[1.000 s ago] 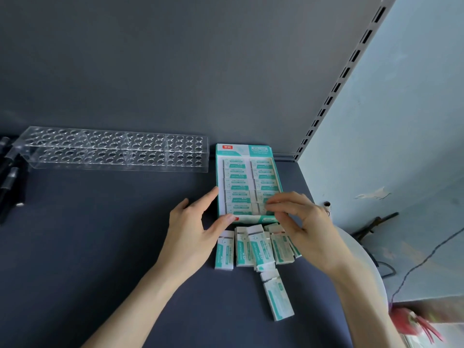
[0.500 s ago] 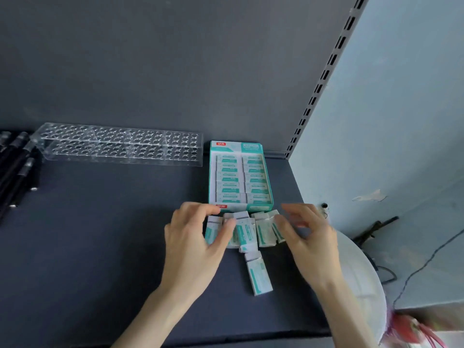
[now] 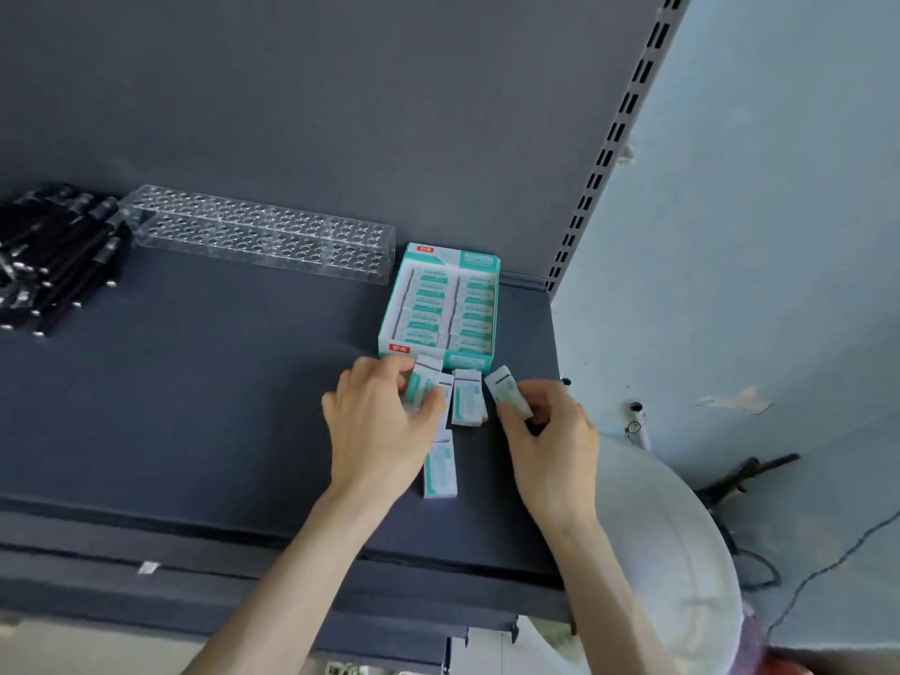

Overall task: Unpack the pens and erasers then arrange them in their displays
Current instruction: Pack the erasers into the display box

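- Step in hand, erasers: left hand (image 3: 380, 423) grips loose erasers (image 3: 421, 388); right hand (image 3: 553, 433) pinches one eraser (image 3: 506, 389).
- Next, likely: seat them in display box (image 3: 465, 361), squared to its rows.

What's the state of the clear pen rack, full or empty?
Empty. No pen stands in any hole of the clear pen rack; the black pens lie piled to its left.

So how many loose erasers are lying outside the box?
5 visible: two erasers at the left hand, a middle eraser, a pinched eraser in the right hand, the nearest eraser alone. Hands may hide more.
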Demonstrator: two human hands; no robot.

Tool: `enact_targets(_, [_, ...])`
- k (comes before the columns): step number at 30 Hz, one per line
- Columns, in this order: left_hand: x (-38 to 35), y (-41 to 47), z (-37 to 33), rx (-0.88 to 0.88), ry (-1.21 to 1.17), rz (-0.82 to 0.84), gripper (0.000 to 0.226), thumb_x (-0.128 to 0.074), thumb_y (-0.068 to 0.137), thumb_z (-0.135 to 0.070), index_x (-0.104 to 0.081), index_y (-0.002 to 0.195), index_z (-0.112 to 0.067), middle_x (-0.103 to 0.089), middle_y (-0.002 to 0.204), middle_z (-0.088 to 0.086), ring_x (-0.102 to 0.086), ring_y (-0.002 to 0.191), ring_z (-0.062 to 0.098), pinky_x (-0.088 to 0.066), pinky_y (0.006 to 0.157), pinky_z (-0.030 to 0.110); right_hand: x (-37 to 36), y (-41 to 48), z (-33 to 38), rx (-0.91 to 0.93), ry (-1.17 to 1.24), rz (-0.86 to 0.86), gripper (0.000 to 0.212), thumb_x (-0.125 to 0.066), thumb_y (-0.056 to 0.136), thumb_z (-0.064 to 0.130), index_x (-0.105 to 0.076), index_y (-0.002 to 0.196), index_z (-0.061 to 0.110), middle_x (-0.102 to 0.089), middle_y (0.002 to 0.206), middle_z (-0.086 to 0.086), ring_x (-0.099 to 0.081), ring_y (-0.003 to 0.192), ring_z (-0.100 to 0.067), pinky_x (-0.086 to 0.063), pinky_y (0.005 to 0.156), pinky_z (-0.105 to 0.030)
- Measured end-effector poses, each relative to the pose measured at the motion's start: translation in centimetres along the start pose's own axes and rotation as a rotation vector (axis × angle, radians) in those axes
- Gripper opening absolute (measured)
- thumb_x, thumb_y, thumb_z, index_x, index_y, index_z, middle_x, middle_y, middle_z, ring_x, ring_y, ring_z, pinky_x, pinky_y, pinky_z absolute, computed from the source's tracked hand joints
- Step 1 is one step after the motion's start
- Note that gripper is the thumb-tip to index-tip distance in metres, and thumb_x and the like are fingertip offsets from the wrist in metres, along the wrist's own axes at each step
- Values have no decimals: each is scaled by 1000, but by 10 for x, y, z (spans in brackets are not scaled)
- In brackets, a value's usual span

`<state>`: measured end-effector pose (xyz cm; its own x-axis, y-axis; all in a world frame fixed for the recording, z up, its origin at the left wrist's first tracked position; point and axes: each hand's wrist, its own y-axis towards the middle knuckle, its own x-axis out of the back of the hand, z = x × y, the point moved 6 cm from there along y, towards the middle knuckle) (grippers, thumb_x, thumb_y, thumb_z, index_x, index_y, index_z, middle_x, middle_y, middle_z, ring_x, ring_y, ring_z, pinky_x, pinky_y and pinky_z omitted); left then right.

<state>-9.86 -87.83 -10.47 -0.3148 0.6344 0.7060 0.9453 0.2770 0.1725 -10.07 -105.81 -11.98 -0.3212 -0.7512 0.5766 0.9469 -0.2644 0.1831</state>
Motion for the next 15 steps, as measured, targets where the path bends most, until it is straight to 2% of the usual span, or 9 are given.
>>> enact_targets(2, [0, 1, -2, 18, -59, 14, 26, -67, 82, -30, -62, 106, -23, -60, 95, -5, -55, 93, 18, -33, 84, 33, 1, 1, -4, -22, 45, -14, 14, -65, 84, 13, -64, 98, 15, -66, 90, 1, -55, 82, -20, -48, 77, -35])
enact_targets(4, [1, 1, -2, 53, -142, 46, 23, -70, 81, -25, -63, 102, -22, -64, 89, -6, -59, 87, 18, -44, 87, 41, 4, 1, -7, -49, 121, -32, 22, -65, 85, 12, -64, 106, 15, -66, 95, 1, -56, 78, -9, -46, 74, -17])
enact_targets(5, [1, 1, -1, 69, -178, 65, 22, -71, 80, -23, -64, 101, -21, -65, 86, -8, -61, 84, 18, -48, 84, 42, 6, 1, -7, -54, 182, -40, 22, -65, 85, 12, -64, 106, 16, -66, 95, 2, -56, 75, -4, -43, 69, -9])
enact_targets(6, [2, 1, -1, 76, -206, 85, 19, -71, 80, -22, -66, 99, -20, -66, 83, -10, -62, 81, 16, -51, 80, 39, 8, 1, -6, -51, 248, -42, 18, -65, 85, 11, -65, 102, 17, -67, 94, 3, -57, 72, -1, -41, 66, -5])
enact_targets(8, [5, 2, 0, 57, -262, 97, 9, -70, 81, -22, -68, 90, -22, -66, 80, -13, -63, 76, 8, -50, 66, 23, 10, 1, -5, -35, 362, -20, 13, -64, 85, 10, -66, 94, 19, -68, 91, 5, -58, 72, 0, -42, 65, -7])
enact_targets(10, [10, 4, -3, 28, -352, 95, 4, -67, 84, -22, -64, 87, -23, -65, 81, -15, -61, 73, -3, -42, 55, 8, 9, 4, 1, -26, 450, 28, 11, -63, 87, 11, -64, 91, 21, -68, 89, 8, -61, 77, -6, -49, 68, -14])
enact_targets(12, [12, 8, -7, 41, -511, 125, 6, -62, 89, -20, -57, 91, -21, -68, 83, -10, -63, 72, -7, -42, 54, 6, 7, 10, 11, -7, 570, 91, 12, -62, 88, 9, -63, 89, 21, -67, 88, 6, -64, 81, -15, -54, 65, -22])
enact_targets(15, [8, 15, -15, 121, -813, 195, 8, -53, 93, -9, -49, 97, -14, -71, 75, -4, -66, 64, 8, -49, 60, 16, 8, 21, 30, 84, 604, 128, 15, -64, 87, 9, -65, 87, 24, -68, 89, 1, -66, 75, -23, -55, 61, -29])
